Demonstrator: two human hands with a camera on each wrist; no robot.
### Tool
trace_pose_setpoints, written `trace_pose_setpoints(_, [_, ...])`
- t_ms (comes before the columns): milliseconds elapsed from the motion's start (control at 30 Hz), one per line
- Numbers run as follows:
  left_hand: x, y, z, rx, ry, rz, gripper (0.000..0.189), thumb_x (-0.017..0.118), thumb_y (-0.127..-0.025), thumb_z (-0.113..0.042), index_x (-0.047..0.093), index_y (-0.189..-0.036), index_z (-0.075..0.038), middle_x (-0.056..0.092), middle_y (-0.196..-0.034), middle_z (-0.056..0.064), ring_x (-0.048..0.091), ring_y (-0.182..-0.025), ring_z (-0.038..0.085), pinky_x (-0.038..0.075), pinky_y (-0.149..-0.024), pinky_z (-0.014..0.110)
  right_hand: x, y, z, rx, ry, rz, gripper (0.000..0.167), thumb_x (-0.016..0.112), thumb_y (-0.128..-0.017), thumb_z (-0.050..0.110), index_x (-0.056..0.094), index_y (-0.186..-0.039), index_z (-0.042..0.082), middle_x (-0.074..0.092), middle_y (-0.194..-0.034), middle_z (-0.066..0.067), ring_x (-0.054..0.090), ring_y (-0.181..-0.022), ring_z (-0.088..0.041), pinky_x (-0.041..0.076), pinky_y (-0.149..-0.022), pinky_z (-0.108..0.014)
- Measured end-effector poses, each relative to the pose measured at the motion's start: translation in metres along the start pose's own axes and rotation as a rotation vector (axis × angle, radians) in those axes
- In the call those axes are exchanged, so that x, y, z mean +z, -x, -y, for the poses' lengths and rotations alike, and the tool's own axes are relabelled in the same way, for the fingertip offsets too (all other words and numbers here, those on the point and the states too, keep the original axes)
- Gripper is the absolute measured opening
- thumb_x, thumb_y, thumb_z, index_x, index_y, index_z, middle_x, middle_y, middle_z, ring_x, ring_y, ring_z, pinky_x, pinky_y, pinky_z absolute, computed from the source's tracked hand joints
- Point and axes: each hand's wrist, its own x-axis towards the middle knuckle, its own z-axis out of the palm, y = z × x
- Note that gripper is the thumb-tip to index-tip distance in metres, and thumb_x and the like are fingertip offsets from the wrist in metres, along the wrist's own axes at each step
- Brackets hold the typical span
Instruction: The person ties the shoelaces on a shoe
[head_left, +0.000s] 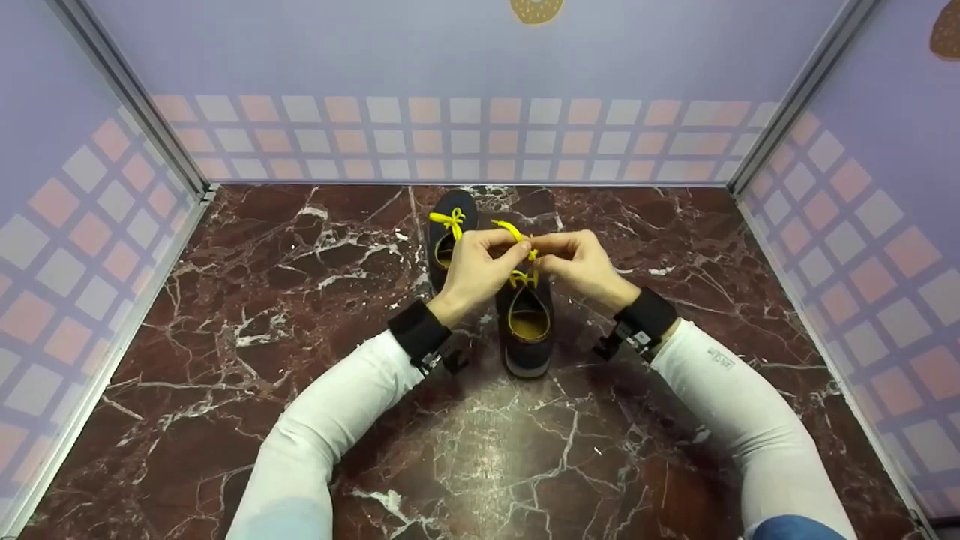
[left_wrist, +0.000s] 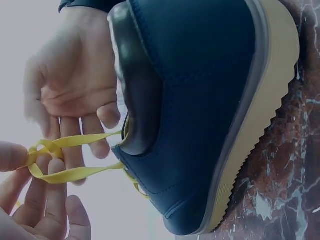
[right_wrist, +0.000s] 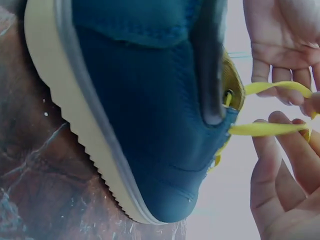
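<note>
A dark blue shoe (head_left: 527, 358) with a cream ridged sole (left_wrist: 250, 130) stands upright on the floor, its toe pointing away from me. Both ends of its yellow shoelace (left_wrist: 82, 140) rise from the eyelets and cross in a small loop between my hands. My left hand (head_left: 484, 266) pinches the shoelace at this crossing, with a lace end sticking out past its fingers. Opposite it, the fingertips of my right hand (head_left: 581, 262) pinch the lace too, above the shoe's front. The fingers partly hide the crossing.
Left of this shoe stands a matching shoe (head_left: 457, 202), its yellow lace tied in a bow (head_left: 450, 220). The reddish-brown marbled floor (head_left: 300, 285) is bounded by a checked back wall (head_left: 465, 135) and side walls.
</note>
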Motion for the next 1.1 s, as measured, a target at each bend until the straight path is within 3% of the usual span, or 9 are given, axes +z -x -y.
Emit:
trace_pose_setpoints(200, [-0.004, 0.0, 0.004, 0.014, -0.027, -0.04, 0.018, 0.077, -0.105, -0.02, 0.09, -0.104, -0.007, 0.086, -0.092, 0.013, 0.064, -0.072, 0.003, 0.047, -0.069, 0.018, -0.009, 0.002, 0.002, -0.001, -0.008, -0.059, 0.027, 0.073, -0.107, 0.006, 0.08, -0.128, -0.009, 0.087, -0.097, 0.004, 0.073, -0.067, -0.001, 0.062, -0.062, -0.02])
trace_pose_setpoints(267, [-0.006, 0.0, 0.007, 0.01, -0.019, -0.046, 0.02, 0.078, -0.105, -0.027, 0.09, -0.103, -0.011, 0.085, -0.089, 0.01, 0.064, -0.07, 0.007, 0.046, -0.069, 0.021, -0.011, 0.004, 0.001, 0.028, -0.081, -0.077, 0.027, 0.072, -0.107, 0.004, 0.078, -0.129, -0.011, 0.088, -0.097, 0.005, 0.078, -0.072, -0.004, 0.065, -0.065, -0.023])
trace_pose_setpoints(300, [-0.003, -0.004, 0.026, 0.019, -0.002, -0.049, 0.023, 0.079, -0.105, -0.033, 0.091, -0.103, -0.014, 0.085, -0.087, 0.005, 0.064, -0.07, 0.005, 0.046, -0.069, 0.02, -0.013, 0.005, 0.0, 0.049, -0.131, -0.085, 0.026, 0.072, -0.108, 0.003, 0.078, -0.129, -0.011, 0.088, -0.097, 0.007, 0.08, -0.074, -0.006, 0.067, -0.067, -0.025])
trace_pose_setpoints(400, [-0.005, -0.002, 0.031, 0.016, 0.018, -0.042, 0.025, 0.079, -0.105, -0.04, 0.091, -0.105, -0.018, 0.087, -0.091, 0.001, 0.071, -0.075, 0.008, 0.051, -0.072, 0.024, -0.016, 0.006, -0.001, 0.094, -0.262, -0.114, 0.022, 0.071, -0.108, 0.001, 0.081, -0.126, -0.005, 0.089, -0.102, 0.004, 0.084, -0.079, -0.011, 0.069, -0.069, -0.028])
trace_pose_setpoints(500, [-0.006, 0.0, 0.031, 0.02, 0.001, -0.038, 0.023, 0.078, -0.105, -0.033, 0.091, -0.108, -0.014, 0.089, -0.099, 0.004, 0.074, -0.078, 0.008, 0.053, -0.074, 0.022, -0.02, 0.007, -0.001, 0.111, -0.358, -0.143, 0.02, 0.071, -0.107, -0.001, 0.086, -0.119, 0.005, 0.089, -0.104, -0.001, 0.086, -0.082, -0.015, 0.07, -0.073, -0.03])
trace_pose_setpoints(533, [-0.01, 0.005, 0.014, 0.012, -0.018, -0.034, 0.02, 0.078, -0.105, -0.027, 0.091, -0.109, -0.012, 0.089, -0.102, 0.008, 0.075, -0.079, 0.011, 0.054, -0.075, 0.023, -0.021, 0.007, -0.001, 0.107, -0.374, -0.156, 0.02, 0.071, -0.107, -0.001, 0.086, -0.117, 0.006, 0.089, -0.104, -0.003, 0.086, -0.084, -0.015, 0.07, -0.074, -0.03])
trace_pose_setpoints(567, [-0.01, 0.007, 0.013, 0.016, -0.034, -0.035, 0.018, 0.079, -0.104, -0.023, 0.09, -0.109, -0.01, 0.089, -0.102, 0.01, 0.074, -0.078, 0.01, 0.053, -0.074, 0.021, -0.022, 0.007, -0.001, 0.101, -0.386, -0.168, 0.02, 0.071, -0.107, -0.002, 0.086, -0.116, 0.007, 0.089, -0.104, -0.004, 0.086, -0.085, -0.015, 0.07, -0.075, -0.029])
trace_pose_setpoints(833, [-0.019, 0.018, 0.014, 0.052, -0.162, -0.018, 0.015, 0.08, -0.103, -0.017, 0.09, -0.109, -0.008, 0.089, -0.106, 0.011, 0.083, -0.091, 0.022, 0.059, -0.081, 0.021, -0.029, 0.011, -0.001, 0.093, -0.401, -0.221, 0.018, 0.072, -0.105, -0.003, 0.085, -0.118, 0.0, 0.089, -0.098, -0.007, 0.086, -0.085, -0.015, 0.071, -0.079, -0.033])
trace_pose_setpoints(1100, [-0.028, 0.021, 0.018, 0.063, -0.221, -0.015, 0.015, 0.079, -0.102, -0.017, 0.09, -0.108, -0.008, 0.089, -0.105, 0.011, 0.074, -0.073, 0.017, 0.052, -0.072, 0.019, -0.035, 0.017, -0.004, 0.106, -0.425, -0.258, 0.021, 0.07, -0.105, -0.007, 0.087, -0.11, 0.006, 0.089, -0.098, -0.008, 0.087, -0.083, -0.016, 0.07, -0.079, -0.031])
